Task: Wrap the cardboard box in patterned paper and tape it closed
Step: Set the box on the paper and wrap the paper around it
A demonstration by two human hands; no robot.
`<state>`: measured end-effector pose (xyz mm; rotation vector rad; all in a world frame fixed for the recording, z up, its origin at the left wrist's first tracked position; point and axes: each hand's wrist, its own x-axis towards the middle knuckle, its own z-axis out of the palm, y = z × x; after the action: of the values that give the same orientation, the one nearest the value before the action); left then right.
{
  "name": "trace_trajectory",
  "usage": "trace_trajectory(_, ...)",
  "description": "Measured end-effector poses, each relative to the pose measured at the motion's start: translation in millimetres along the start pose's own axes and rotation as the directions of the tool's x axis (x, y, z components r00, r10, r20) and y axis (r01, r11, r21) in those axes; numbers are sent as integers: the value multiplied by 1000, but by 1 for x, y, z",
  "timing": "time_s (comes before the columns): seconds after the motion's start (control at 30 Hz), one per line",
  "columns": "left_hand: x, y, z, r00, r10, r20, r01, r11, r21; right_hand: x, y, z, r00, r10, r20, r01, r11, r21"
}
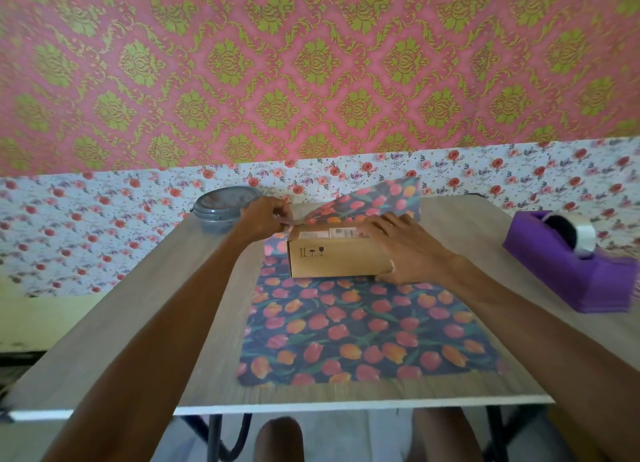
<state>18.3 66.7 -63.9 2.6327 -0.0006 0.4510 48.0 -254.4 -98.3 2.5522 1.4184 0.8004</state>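
Your cardboard box (332,253) sits shut on the patterned paper (363,326), white labels on its top and handling marks on the face towards you; what it holds you can't see. The tulip sheet runs out flat from under the box towards you, and behind the box its far flap stands up, leaning over the box's back edge.

Your right hand (401,247) clamps the box's right end, fingers laid across the top and thumb down by the near lower corner. Your left hand (265,217) is up at the box's far left corner with fingers curled in a pinch. It looks like the flap's corner between them, though the blur there could be hiding a strip of tape.

Left of the box and further back stands the grey round tub (221,210), lid on, contents hidden. Well to the right of the box sits the purple tape dispenser (568,274), with a tape roll (571,234) seated in its top. Box, paper, tub and dispenser all rest on the pale wood table (138,305).
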Motion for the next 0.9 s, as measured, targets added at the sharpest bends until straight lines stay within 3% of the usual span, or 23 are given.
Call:
trace_trajectory(0.07,-6,10,-6,998,18,67,-24,996,91,-5,-3,-2,1000,-22,5,22,999,-23)
trace_trajectory(0.17,-17,26,-13,997,51,53,-66,943,326,-7,-7,-16,998,18,55,-22,997,74)
trace_trajectory(0.3,-30,48,-13,991,103,87,-134,838,529,0,-11,-32,984,47,-175,-25,992,123)
trace_trajectory(0.37,-34,53,-12,987,120,102,-157,791,591,9,-9,-36,968,142,-208,-126,988,88)
trace_trajectory(0.57,-46,69,-13,978,63,199,-183,722,667,22,-1,-41,959,279,51,-280,960,26)
trace_trajectory(0.67,-54,86,-13,969,82,234,-222,704,674,19,-2,-39,963,267,42,-267,964,4)
trace_trajectory(0.73,-57,94,-9,958,137,253,-269,738,619,16,-2,-35,968,248,41,-246,969,-36)
trace_trajectory(0.9,-66,107,13,924,121,364,-283,856,433,3,1,-33,984,172,48,-168,983,-79)
